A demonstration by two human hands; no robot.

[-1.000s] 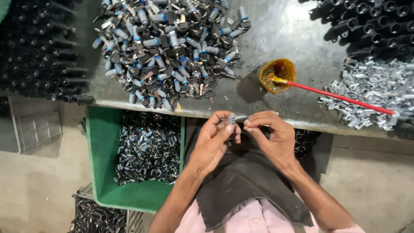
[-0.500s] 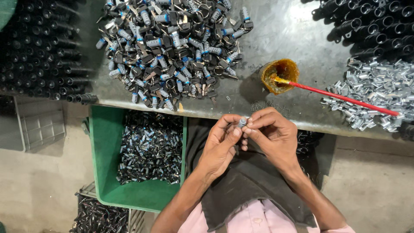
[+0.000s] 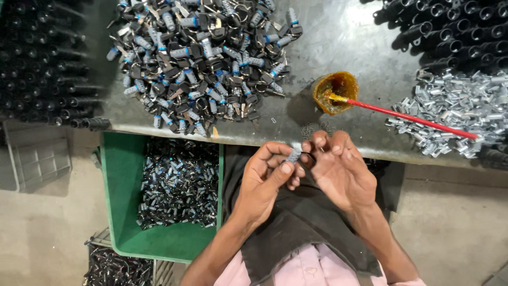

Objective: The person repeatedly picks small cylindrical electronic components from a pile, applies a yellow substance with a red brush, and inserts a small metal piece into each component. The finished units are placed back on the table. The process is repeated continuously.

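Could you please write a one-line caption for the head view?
Both hands, left hand and right hand, pinch a small metal cylinder at the workbench edge.

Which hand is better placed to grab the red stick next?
Right, probably. The right hand sits nearer the red stick in the amber cup; the left hand pinches the small cylinder.

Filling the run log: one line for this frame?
left hand: pinching small grey cylinder | right hand: touching cylinder | green bin: below table edge

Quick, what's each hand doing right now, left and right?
Left hand: closed, pinching a small silver cylinder with thumb and fingers.
Right hand: fingers curled, touching the same cylinder at its end.
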